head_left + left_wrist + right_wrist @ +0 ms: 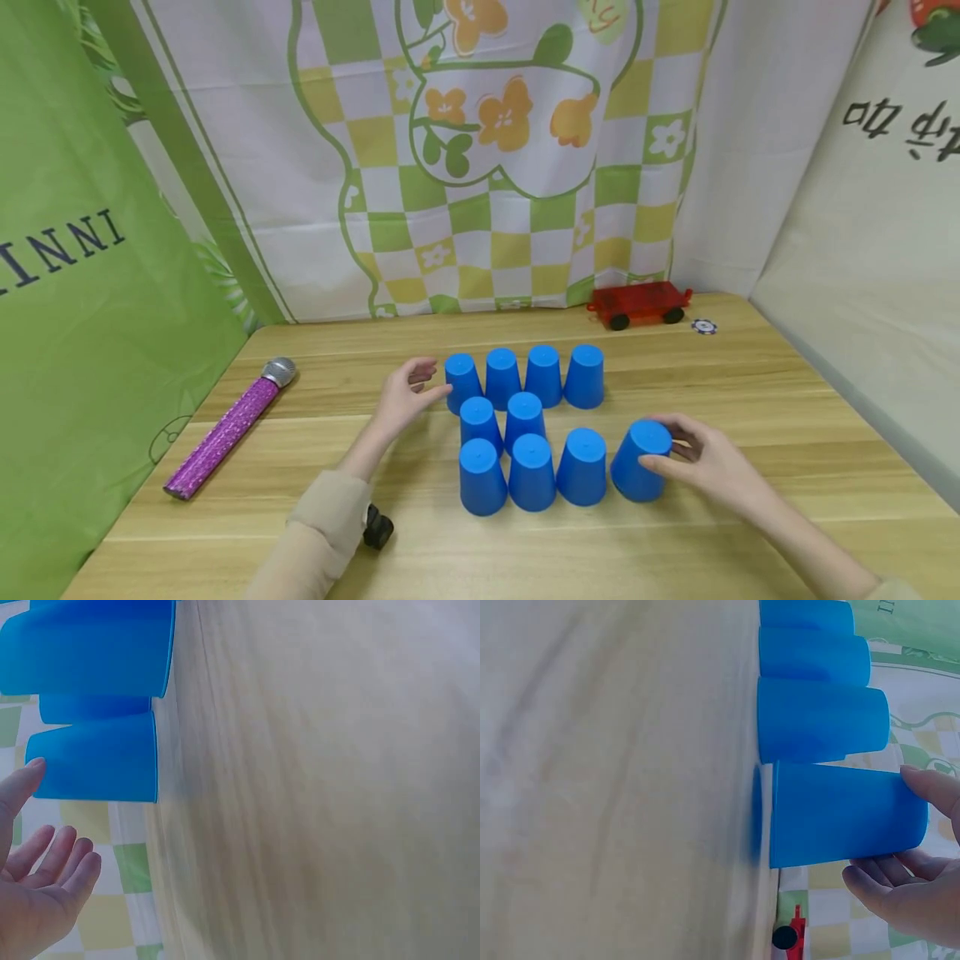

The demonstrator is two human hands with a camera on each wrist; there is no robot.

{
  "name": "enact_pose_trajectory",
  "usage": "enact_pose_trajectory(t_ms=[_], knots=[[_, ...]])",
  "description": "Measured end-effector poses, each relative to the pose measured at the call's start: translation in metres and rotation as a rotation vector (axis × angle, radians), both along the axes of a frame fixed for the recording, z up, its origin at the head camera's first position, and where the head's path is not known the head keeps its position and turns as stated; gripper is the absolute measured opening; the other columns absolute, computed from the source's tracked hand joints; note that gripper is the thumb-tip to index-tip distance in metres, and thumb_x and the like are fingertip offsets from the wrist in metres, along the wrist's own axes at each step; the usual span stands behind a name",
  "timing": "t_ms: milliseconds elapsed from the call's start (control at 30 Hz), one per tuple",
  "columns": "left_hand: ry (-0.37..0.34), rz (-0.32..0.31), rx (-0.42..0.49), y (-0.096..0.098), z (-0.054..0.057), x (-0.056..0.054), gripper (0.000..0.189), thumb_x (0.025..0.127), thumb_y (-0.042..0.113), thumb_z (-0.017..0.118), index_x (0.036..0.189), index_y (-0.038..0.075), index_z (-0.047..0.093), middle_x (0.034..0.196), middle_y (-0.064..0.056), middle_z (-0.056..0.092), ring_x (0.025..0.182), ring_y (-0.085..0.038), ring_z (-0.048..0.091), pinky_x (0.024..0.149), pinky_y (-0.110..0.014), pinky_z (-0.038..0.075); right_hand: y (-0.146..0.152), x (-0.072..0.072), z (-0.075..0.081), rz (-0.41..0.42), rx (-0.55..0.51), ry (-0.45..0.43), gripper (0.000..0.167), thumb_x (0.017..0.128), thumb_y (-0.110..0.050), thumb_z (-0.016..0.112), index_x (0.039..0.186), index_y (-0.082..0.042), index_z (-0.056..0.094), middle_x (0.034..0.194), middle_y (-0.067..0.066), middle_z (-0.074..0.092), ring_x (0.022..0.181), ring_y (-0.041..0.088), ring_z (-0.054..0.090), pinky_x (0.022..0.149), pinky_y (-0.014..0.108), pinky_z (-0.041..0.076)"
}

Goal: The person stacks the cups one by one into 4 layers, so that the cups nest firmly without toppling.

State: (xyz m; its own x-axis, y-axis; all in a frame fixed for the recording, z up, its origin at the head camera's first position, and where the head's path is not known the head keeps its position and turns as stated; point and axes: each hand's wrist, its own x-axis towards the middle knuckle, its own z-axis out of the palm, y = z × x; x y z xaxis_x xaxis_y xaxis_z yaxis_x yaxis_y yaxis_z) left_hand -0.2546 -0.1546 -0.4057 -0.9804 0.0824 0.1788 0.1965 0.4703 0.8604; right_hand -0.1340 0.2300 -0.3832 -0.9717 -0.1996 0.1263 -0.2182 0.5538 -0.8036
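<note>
Several blue plastic cups stand upside down in rows on the table. My right hand (701,458) grips the cup at the right end of the front row (641,462), thumb on its near side and fingers behind. In the right wrist view this gripped cup (844,814) tilts slightly, a thin gap showing between its rim and the table. My left hand (405,396) is beside the leftmost cup of the back row (462,385), fingers loosely bent. Seen from the left wrist, the left thumb overlaps the top edge of that cup (101,761), and the other fingers hold nothing.
A glittery purple microphone (228,433) lies at the table's left. Toward the back right are a red toy wagon (637,302) and a poker chip (704,327). Two cups (524,421) form a short middle row. Patterned cloth (465,242) hangs behind the table.
</note>
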Motion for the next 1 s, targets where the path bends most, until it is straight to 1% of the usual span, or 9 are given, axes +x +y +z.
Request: enact_pose_trajectory(t_ms=[133, 167, 267, 367, 500, 600, 700, 833, 1000], knots=[[0.018, -0.013, 0.006, -0.008, 0.001, 0.006, 0.051, 0.08, 0.013, 0.075, 0.124, -0.001, 0.054, 0.121, -0.023, 0.059, 0.116, -0.04, 0.055, 0.1, -0.051, 0.045, 0.002, -0.003, 0.006, -0.014, 0.0, -0.005, 0.053, 0.087, -0.022, 0.068, 0.127, 0.006, 0.048, 0.123, 0.025, 0.056, 0.114, 0.04, 0.056, 0.089, 0.04, 0.053], [0.022, -0.018, 0.008, -0.01, 0.002, 0.008, 0.05, 0.08, 0.013, 0.075, 0.124, -0.001, 0.054, 0.122, -0.023, 0.059, 0.116, -0.04, 0.054, 0.1, -0.051, 0.045, 0.003, -0.004, 0.007, -0.016, -0.002, 0.002, 0.053, 0.087, -0.021, 0.069, 0.128, 0.005, 0.048, 0.124, 0.025, 0.056, 0.114, 0.034, 0.058, 0.089, 0.036, 0.054], [0.027, -0.017, 0.003, -0.015, 0.004, 0.014, 0.049, 0.08, 0.015, 0.075, 0.123, 0.001, 0.055, 0.122, -0.021, 0.059, 0.116, -0.038, 0.055, 0.1, -0.049, 0.046, 0.005, -0.008, 0.013, -0.015, -0.015, 0.034, 0.051, 0.087, -0.019, 0.068, 0.127, 0.005, 0.049, 0.123, 0.024, 0.056, 0.107, 0.007, 0.06, 0.086, 0.022, 0.054], [0.034, -0.013, 0.023, -0.019, 0.009, 0.023, 0.048, 0.081, 0.015, 0.074, 0.122, 0.001, 0.055, 0.123, -0.02, 0.059, 0.117, -0.036, 0.055, 0.101, -0.048, 0.045, 0.006, -0.013, 0.019, -0.022, -0.032, 0.07, 0.049, 0.087, -0.018, 0.068, 0.126, 0.005, 0.05, 0.122, 0.024, 0.057, 0.098, -0.017, 0.05, 0.083, 0.01, 0.05], [0.064, -0.003, 0.051, -0.021, 0.017, 0.034, 0.045, 0.082, 0.015, 0.073, 0.121, -0.001, 0.057, 0.123, -0.019, 0.06, 0.117, -0.034, 0.055, 0.101, -0.047, 0.046, 0.004, -0.022, 0.029, -0.042, -0.04, 0.107, 0.049, 0.087, -0.018, 0.067, 0.127, 0.005, 0.05, 0.121, 0.024, 0.057, 0.095, -0.02, 0.048, 0.081, 0.007, 0.049], [0.081, 0.008, 0.061, -0.021, 0.023, 0.043, 0.043, 0.083, 0.016, 0.072, 0.12, 0.0, 0.057, 0.122, -0.019, 0.06, 0.117, -0.033, 0.056, 0.101, -0.045, 0.046, 0.003, -0.029, 0.036, -0.06, -0.03, 0.113, 0.049, 0.088, -0.021, 0.066, 0.128, 0.003, 0.049, 0.122, 0.023, 0.057, 0.098, -0.015, 0.051, 0.081, 0.006, 0.048], [0.086, 0.015, 0.08, -0.021, 0.031, 0.052, 0.042, 0.084, 0.017, 0.071, 0.12, 0.001, 0.057, 0.123, -0.017, 0.06, 0.118, -0.031, 0.055, 0.102, -0.044, 0.045, 0.001, -0.037, 0.042, -0.072, -0.017, 0.104, 0.052, 0.09, -0.024, 0.065, 0.131, 0.002, 0.047, 0.125, 0.024, 0.055, 0.107, 0.008, 0.06, 0.083, 0.011, 0.051], [0.086, 0.014, 0.129, -0.019, 0.042, 0.065, 0.042, 0.085, 0.018, 0.07, 0.121, 0.002, 0.057, 0.124, -0.015, 0.06, 0.119, -0.028, 0.055, 0.103, -0.043, 0.044, -0.002, -0.05, 0.051, -0.093, -0.016, 0.106, 0.053, 0.091, -0.028, 0.063, 0.132, 0.0, 0.047, 0.125, 0.022, 0.055, 0.116, 0.035, 0.056, 0.085, 0.015, 0.052], [0.079, 0.0, 0.194, -0.015, 0.051, 0.083, 0.04, 0.086, 0.017, 0.069, 0.121, 0.003, 0.057, 0.123, -0.012, 0.06, 0.118, -0.025, 0.056, 0.101, -0.037, 0.046, -0.008, -0.066, 0.061, -0.1, -0.039, 0.127, 0.054, 0.091, -0.032, 0.062, 0.133, -0.001, 0.047, 0.126, 0.021, 0.053, 0.118, 0.038, 0.053, 0.097, 0.041, 0.049]])
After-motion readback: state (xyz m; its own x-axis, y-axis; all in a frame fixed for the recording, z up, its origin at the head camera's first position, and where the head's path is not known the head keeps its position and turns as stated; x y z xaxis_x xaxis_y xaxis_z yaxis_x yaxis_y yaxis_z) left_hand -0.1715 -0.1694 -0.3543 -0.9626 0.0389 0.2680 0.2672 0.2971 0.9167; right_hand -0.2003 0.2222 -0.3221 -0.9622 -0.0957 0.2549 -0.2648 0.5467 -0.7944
